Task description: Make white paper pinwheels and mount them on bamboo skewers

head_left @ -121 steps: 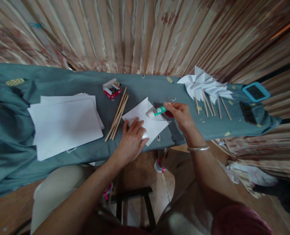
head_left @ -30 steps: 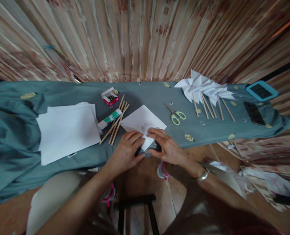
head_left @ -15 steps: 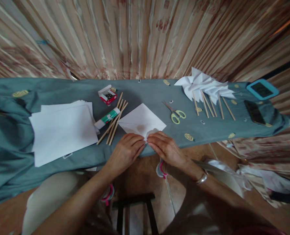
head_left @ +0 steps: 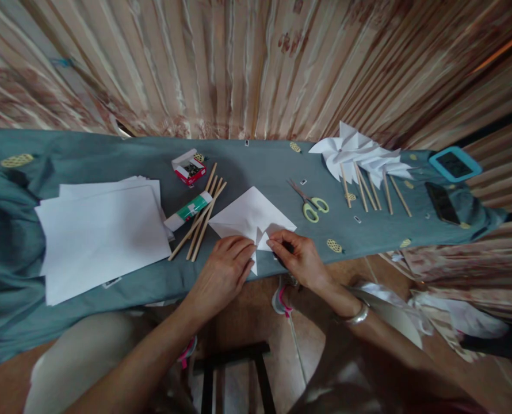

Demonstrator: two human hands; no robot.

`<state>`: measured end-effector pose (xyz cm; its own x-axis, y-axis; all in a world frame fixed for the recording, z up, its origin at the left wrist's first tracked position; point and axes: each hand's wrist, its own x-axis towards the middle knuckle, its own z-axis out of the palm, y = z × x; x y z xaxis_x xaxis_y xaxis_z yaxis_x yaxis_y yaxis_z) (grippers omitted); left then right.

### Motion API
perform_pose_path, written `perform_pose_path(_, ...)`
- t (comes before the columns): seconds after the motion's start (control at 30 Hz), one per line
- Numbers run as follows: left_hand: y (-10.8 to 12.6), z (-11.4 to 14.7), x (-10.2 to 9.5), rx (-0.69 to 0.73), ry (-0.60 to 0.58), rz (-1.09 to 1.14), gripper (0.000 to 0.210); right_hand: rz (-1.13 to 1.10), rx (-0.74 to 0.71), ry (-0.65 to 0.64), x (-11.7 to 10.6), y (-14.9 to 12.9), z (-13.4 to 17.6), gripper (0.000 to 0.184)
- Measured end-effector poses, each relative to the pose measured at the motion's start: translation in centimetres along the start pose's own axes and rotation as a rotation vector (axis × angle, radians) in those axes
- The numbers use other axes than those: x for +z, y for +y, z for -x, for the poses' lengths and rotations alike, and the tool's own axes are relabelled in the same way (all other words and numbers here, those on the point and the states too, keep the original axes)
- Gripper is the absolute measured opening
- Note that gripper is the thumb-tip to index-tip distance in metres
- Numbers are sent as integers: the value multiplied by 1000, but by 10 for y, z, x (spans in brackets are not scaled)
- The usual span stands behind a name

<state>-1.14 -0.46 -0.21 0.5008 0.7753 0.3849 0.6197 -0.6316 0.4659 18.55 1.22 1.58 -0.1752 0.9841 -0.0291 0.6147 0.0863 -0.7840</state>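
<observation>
A white paper square (head_left: pixel 252 210) lies cornerwise at the table's front edge, with a slit running in from its near corner. My left hand (head_left: pixel 226 261) pinches the paper on the left of that slit. On the other side, my right hand (head_left: pixel 298 253) holds a pointed flap between thumb and fingers, bent up and apart from the rest. To the right of the paper rest scissors (head_left: pixel 311 206) with pale green handles, blades pointing away. Several wooden sticks (head_left: pixel 202 227) lie left of the paper, with a green and white tube (head_left: pixel 189 211) across them.
A stack of white paper (head_left: pixel 104 236) lies at the left. Behind the tube stands an open red and white box (head_left: pixel 190 171) of small dark items. White paper pinwheels (head_left: pixel 359 152) on sticks lie at the back right, near a blue-framed device (head_left: pixel 455 164) and a dark phone (head_left: pixel 442 203).
My right hand has moved slightly right, away from my left, lifting a flap of the paper so the slit gapes. My left hand stays almost in place.
</observation>
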Motion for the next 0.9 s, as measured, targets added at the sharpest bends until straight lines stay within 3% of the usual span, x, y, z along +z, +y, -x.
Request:
perform_pose_path(0.2, 3, 1, 3, -23, 9, 24, 26, 6, 49, 61, 3, -3, -10, 18)
perform_pose_path(0.57, 4, 2, 9, -33, 16, 8, 36, 54, 49, 55, 5, -6, -17, 16)
perform_pose_path(0.9, 12, -5, 10, -85, -95, 15, 52, 112, 47, 53, 4, -9, -19, 16)
